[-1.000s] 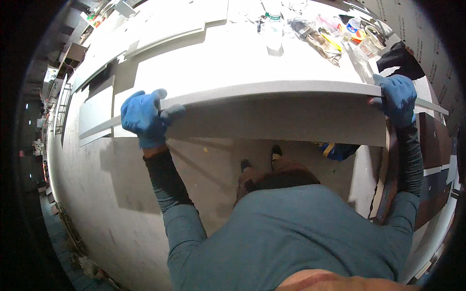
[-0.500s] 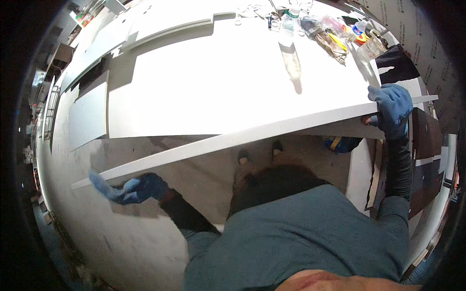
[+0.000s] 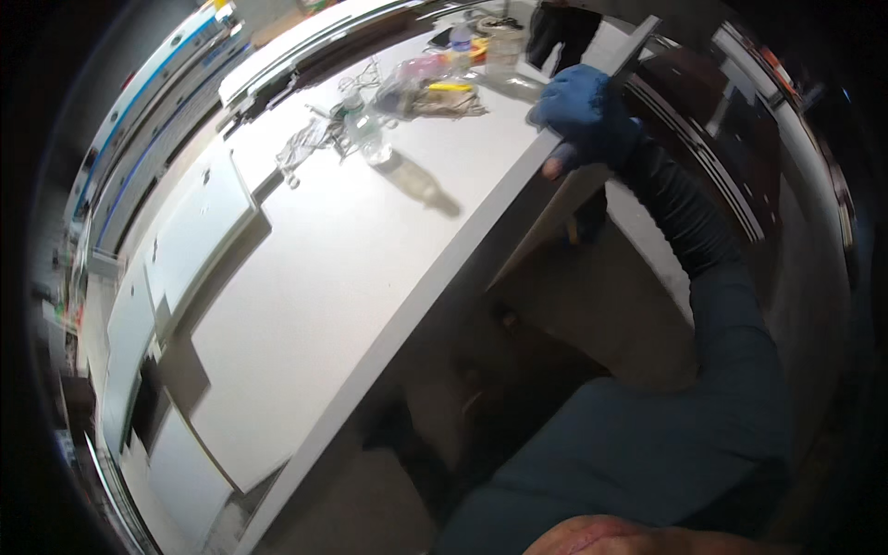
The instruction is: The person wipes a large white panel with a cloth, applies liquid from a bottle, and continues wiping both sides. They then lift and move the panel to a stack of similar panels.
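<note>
Right hand, blue knit glove (image 3: 589, 116): grip closed on the board, fingers curled over its pale narrow edge toward the table's right end; one bare fingertip (image 3: 552, 168) shows on the shadowed side.
Left hand, dark-looking glove (image 3: 393, 427): in shadow on the person's side of the board; cannot tell whether the grip is open or closed, or touching.
Long flat pale-grey board (image 3: 421, 307): slants along the near edge of the white table (image 3: 296, 305), narrow edge up, broad face in shadow.
Clear plastic bottle (image 3: 365, 134): upright, toward the far edge.
Heap of crumpled plastic bags (image 3: 407, 91): near the far right corner.
Black cloth (image 3: 562, 35): at the right end.
Loose white panels (image 3: 202, 236): along the far edge, toward the left end.
</note>
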A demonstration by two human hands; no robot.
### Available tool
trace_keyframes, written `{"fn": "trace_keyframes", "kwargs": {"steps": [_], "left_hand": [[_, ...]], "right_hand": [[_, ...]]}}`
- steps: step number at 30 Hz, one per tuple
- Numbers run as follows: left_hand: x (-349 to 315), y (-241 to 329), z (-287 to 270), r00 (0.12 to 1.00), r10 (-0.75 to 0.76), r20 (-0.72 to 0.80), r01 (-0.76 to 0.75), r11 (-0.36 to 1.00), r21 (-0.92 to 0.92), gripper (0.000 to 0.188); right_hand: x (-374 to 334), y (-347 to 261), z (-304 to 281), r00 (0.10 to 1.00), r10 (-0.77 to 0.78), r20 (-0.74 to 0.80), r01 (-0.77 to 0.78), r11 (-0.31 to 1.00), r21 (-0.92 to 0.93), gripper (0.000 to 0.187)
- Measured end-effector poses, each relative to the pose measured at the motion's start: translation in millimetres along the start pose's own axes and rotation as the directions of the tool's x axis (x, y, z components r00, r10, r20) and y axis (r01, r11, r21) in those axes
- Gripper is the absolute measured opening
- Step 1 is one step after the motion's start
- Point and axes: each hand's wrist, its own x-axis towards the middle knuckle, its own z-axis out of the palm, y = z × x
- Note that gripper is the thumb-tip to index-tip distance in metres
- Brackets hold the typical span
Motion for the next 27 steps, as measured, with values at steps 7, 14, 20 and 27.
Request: {"fn": "trace_keyframes", "kwargs": {"steps": [7, 14, 20, 27], "left_hand": [[1.4, 11.4, 53.2, 0.970, -0.002, -0.245, 0.118, 0.880, 0.459, 0.085], [-86.0, -40.8, 107.9, 0.992, -0.009, -0.125, 0.094, 0.716, 0.692, 0.086], [-214.7, -122.1, 141.9, 0.998, 0.009, 0.055, -0.052, 0.523, 0.850, 0.087], [-379.5, -271.3, 158.6, 0.951, -0.225, 0.212, -0.170, 0.195, 0.966, 0.088]], "right_hand": [[-10.7, -41.8, -112.0, 0.993, 0.117, 0.036, -0.111, 0.985, -0.136, 0.059], [-135.7, -85.3, -244.3, 0.826, 0.548, 0.131, -0.527, 0.834, -0.162, 0.071], [-319.2, -104.4, -353.6, 0.567, 0.798, 0.204, -0.777, 0.601, -0.189, 0.072], [-594.5, -159.1, -528.9, 0.156, 0.951, 0.269, -0.895, 0.251, -0.370, 0.078]]}}
